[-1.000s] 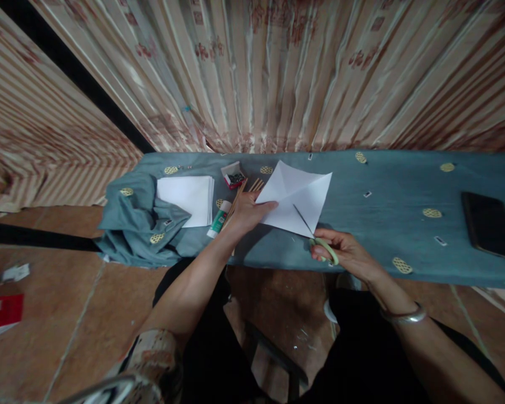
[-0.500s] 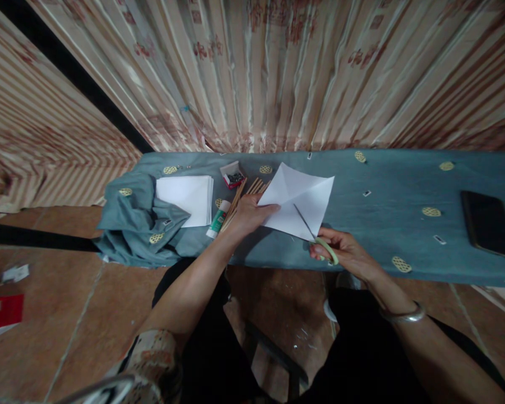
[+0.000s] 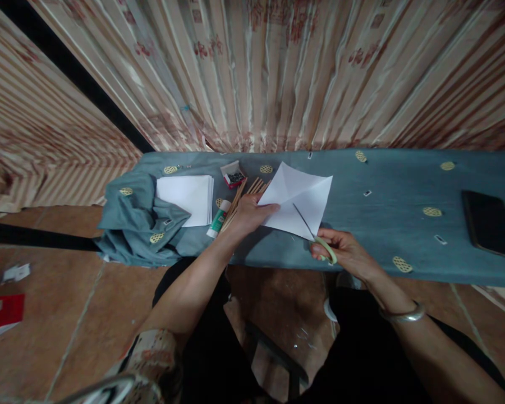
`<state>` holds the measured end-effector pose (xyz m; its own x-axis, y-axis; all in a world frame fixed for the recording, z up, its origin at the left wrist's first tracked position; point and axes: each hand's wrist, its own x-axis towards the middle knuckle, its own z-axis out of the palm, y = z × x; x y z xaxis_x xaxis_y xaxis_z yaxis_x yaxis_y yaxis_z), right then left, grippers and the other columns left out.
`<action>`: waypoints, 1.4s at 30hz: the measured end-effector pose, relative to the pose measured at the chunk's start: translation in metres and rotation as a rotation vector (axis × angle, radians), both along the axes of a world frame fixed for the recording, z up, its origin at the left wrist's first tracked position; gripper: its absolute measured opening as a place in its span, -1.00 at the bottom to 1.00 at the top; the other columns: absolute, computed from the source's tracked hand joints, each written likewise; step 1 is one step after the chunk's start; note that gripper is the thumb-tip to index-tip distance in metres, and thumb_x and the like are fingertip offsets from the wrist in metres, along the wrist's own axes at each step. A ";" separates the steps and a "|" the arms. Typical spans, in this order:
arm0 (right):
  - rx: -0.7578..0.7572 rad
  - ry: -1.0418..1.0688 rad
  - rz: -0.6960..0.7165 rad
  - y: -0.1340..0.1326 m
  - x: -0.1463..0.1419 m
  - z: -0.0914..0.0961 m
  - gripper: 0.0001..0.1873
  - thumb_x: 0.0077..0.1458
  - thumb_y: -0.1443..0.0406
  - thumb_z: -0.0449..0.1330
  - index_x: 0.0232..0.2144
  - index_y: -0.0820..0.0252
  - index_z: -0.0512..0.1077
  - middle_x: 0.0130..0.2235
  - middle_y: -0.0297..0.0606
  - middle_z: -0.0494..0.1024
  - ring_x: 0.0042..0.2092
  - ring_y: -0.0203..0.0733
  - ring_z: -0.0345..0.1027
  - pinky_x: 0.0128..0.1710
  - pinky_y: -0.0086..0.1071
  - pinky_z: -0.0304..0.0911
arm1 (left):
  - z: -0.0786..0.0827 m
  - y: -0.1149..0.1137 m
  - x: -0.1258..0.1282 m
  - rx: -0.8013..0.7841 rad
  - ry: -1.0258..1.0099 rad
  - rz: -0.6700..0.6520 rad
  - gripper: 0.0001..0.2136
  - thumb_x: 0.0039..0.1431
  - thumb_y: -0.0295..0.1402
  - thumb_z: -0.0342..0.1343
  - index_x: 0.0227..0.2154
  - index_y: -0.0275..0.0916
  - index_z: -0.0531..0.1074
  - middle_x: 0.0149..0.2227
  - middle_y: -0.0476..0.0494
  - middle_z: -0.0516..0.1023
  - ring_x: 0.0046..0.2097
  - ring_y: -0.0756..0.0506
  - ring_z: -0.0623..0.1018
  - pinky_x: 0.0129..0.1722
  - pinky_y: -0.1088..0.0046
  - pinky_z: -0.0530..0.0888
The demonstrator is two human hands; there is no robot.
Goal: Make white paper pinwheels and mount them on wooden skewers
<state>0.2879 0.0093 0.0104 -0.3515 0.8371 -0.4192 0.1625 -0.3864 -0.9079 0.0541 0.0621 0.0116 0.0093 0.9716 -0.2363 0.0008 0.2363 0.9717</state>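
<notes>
A creased white square of paper [image 3: 298,191] is held above the table by my left hand [image 3: 252,213], thumb on top and the fingers hidden beneath. My right hand [image 3: 339,249] grips a pair of scissors [image 3: 326,249] by light green handles. One dark blade lies across the paper from its lower right corner toward the middle; the other blade is out of sight. Just left of my left hand are several thin wooden sticks [image 3: 237,201], a green and white glue stick [image 3: 219,219] and a small open box [image 3: 233,175] of dark little pieces.
A stack of white paper [image 3: 187,196] lies at the left, partly covered by a fold of the blue-green tablecloth [image 3: 138,210]. A dark phone [image 3: 490,223] rests at the far right. Behind the table hangs a pleated curtain [image 3: 278,73]. A red packet [image 3: 2,313] is on the floor.
The right edge of the paper and the scissor handles have shifted very slightly left. Both hands keep their grips, and the things on the table stay in place.
</notes>
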 end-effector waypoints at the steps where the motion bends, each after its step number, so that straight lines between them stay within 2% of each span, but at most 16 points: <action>1: -0.001 0.002 -0.001 0.000 0.000 0.000 -0.46 -0.34 -0.09 0.47 -0.43 0.18 0.52 -0.56 -0.38 0.47 -0.53 -0.36 0.28 -0.51 -0.46 0.25 | 0.000 0.000 0.000 0.001 0.003 0.002 -0.83 -0.19 -0.43 0.32 -0.44 -0.36 0.60 -0.53 -0.06 0.55 -0.44 -0.06 0.52 -0.38 0.45 0.44; 10: 0.037 -0.034 0.059 -0.001 0.002 -0.002 -0.44 -0.26 -0.14 0.42 -0.39 0.18 0.52 -0.52 -0.33 0.50 -0.50 -0.33 0.30 -0.47 -0.42 0.28 | -0.004 0.001 -0.001 0.031 0.016 -0.017 -0.80 -0.19 -0.38 0.33 -0.42 -0.35 0.60 -0.50 -0.07 0.57 -0.44 -0.05 0.51 -0.42 0.47 0.43; 14: 0.045 -0.052 0.141 0.000 0.006 0.002 -0.42 -0.20 -0.13 0.40 -0.30 0.20 0.54 -0.38 -0.23 0.58 -0.42 -0.30 0.35 -0.40 -0.42 0.29 | -0.007 0.004 -0.004 0.039 0.024 0.001 -0.80 -0.21 -0.37 0.34 -0.44 -0.33 0.60 -0.51 -0.05 0.55 -0.46 -0.05 0.50 -0.44 0.48 0.41; 18: 0.001 -0.076 0.200 0.004 0.026 0.010 -0.35 -0.25 -0.11 0.42 -0.21 0.22 0.55 -0.34 -0.21 0.60 -0.34 -0.23 0.42 -0.32 -0.37 0.33 | -0.008 0.009 -0.012 0.086 -0.035 0.085 -0.79 -0.23 -0.34 0.35 -0.48 -0.33 0.57 -0.52 -0.04 0.54 -0.50 -0.03 0.48 -0.47 0.49 0.38; 21: -0.006 -0.071 0.204 0.009 0.053 0.019 -0.35 -0.22 -0.09 0.43 -0.18 0.25 0.56 -0.37 -0.18 0.60 -0.39 -0.23 0.41 -0.37 -0.37 0.33 | -0.009 0.012 -0.017 0.128 -0.057 0.130 -0.78 -0.25 -0.33 0.35 -0.49 -0.34 0.55 -0.54 -0.02 0.52 -0.51 -0.01 0.46 -0.48 0.51 0.37; 23: 0.037 -0.036 0.121 0.011 0.069 0.023 -0.37 -0.21 -0.11 0.42 -0.21 0.23 0.58 -0.42 -0.19 0.58 -0.46 -0.26 0.35 -0.45 -0.38 0.29 | -0.011 0.012 -0.018 0.130 -0.037 0.115 -0.77 -0.26 -0.32 0.35 -0.48 -0.33 0.55 -0.53 -0.01 0.52 -0.51 -0.01 0.46 -0.48 0.51 0.36; 26: 0.166 0.023 -0.168 0.015 0.080 0.023 -0.43 -0.24 -0.11 0.43 -0.23 0.11 0.60 -0.43 -0.24 0.58 -0.47 -0.26 0.34 -0.48 -0.38 0.29 | -0.010 0.009 -0.014 0.066 0.067 0.012 -0.78 -0.22 -0.30 0.33 -0.48 -0.32 0.56 -0.54 -0.02 0.52 -0.51 -0.03 0.46 -0.50 0.50 0.35; 28: 0.277 -0.004 -0.357 0.017 0.076 0.020 -0.48 -0.27 -0.02 0.48 -0.24 0.04 0.58 -0.38 -0.29 0.61 -0.42 -0.24 0.40 -0.39 -0.37 0.34 | -0.004 0.004 -0.008 0.009 0.158 -0.099 -0.80 -0.18 -0.30 0.31 -0.46 -0.31 0.58 -0.55 -0.03 0.52 -0.51 -0.04 0.47 -0.51 0.50 0.35; 30: 0.391 -0.087 -0.451 0.018 0.068 0.016 -0.48 -0.29 0.07 0.50 -0.21 0.02 0.54 -0.30 -0.32 0.64 -0.31 -0.19 0.47 -0.25 -0.31 0.39 | 0.003 -0.002 -0.001 -0.005 0.258 -0.226 -0.83 -0.16 -0.33 0.29 -0.45 -0.30 0.60 -0.55 -0.04 0.54 -0.49 -0.06 0.50 -0.50 0.50 0.35; 31: 0.446 -0.133 -0.451 0.019 0.064 0.015 -0.45 -0.29 0.09 0.50 -0.18 0.01 0.52 -0.27 -0.32 0.64 -0.26 -0.16 0.49 -0.19 -0.28 0.39 | 0.006 -0.005 0.003 0.006 0.320 -0.298 -0.85 -0.15 -0.34 0.29 -0.46 -0.28 0.60 -0.56 -0.04 0.54 -0.48 -0.07 0.50 -0.50 0.50 0.35; 33: 0.535 -0.244 -0.385 0.019 0.057 0.014 -0.38 -0.28 0.09 0.50 -0.10 0.03 0.49 -0.22 -0.30 0.65 -0.22 -0.11 0.51 -0.13 -0.23 0.39 | 0.008 -0.010 0.010 0.019 0.383 -0.362 -0.89 -0.16 -0.34 0.29 -0.52 -0.26 0.60 -0.59 -0.04 0.52 -0.50 -0.08 0.50 -0.52 0.49 0.34; 36: 0.605 -0.435 -0.262 0.019 0.051 0.012 -0.36 -0.22 0.04 0.45 -0.05 0.07 0.48 -0.23 -0.24 0.65 -0.23 -0.08 0.51 -0.14 -0.21 0.37 | 0.000 -0.012 0.018 0.062 0.355 -0.375 -0.93 -0.18 -0.37 0.28 -0.56 -0.24 0.60 -0.60 -0.05 0.53 -0.51 -0.11 0.50 -0.54 0.47 0.33; 39: 0.649 -0.594 -0.196 0.020 0.048 0.010 -0.46 -0.11 -0.01 0.37 -0.08 0.08 0.51 -0.34 -0.26 0.63 -0.33 -0.12 0.47 -0.24 -0.26 0.34 | -0.007 -0.010 0.019 0.131 0.324 -0.372 -0.94 -0.19 -0.37 0.30 -0.63 -0.23 0.57 -0.61 -0.07 0.52 -0.49 -0.13 0.52 -0.51 0.47 0.37; 41: 0.677 -0.644 -0.188 0.022 0.048 0.007 -0.50 -0.07 -0.01 0.33 -0.11 0.09 0.53 -0.39 -0.29 0.60 -0.39 -0.16 0.43 -0.29 -0.28 0.31 | -0.006 -0.009 0.017 0.154 0.291 -0.360 -0.91 -0.16 -0.36 0.31 -0.52 -0.24 0.60 -0.51 -0.11 0.59 -0.39 -0.16 0.57 -0.38 0.43 0.46; 42: 0.686 -0.649 -0.201 0.023 0.049 0.005 -0.51 -0.06 -0.01 0.32 -0.11 0.09 0.53 -0.40 -0.29 0.59 -0.41 -0.17 0.42 -0.30 -0.29 0.30 | -0.003 -0.008 0.017 0.163 0.266 -0.328 -0.82 -0.15 -0.35 0.32 -0.40 -0.24 0.62 -0.39 -0.14 0.64 -0.29 -0.19 0.60 -0.27 0.39 0.49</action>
<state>0.3367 0.0327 0.0157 -0.0470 0.9915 0.1210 0.7012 0.1190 -0.7029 0.0707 0.0537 0.0082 0.2827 0.9521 -0.1164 0.3047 0.0259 0.9521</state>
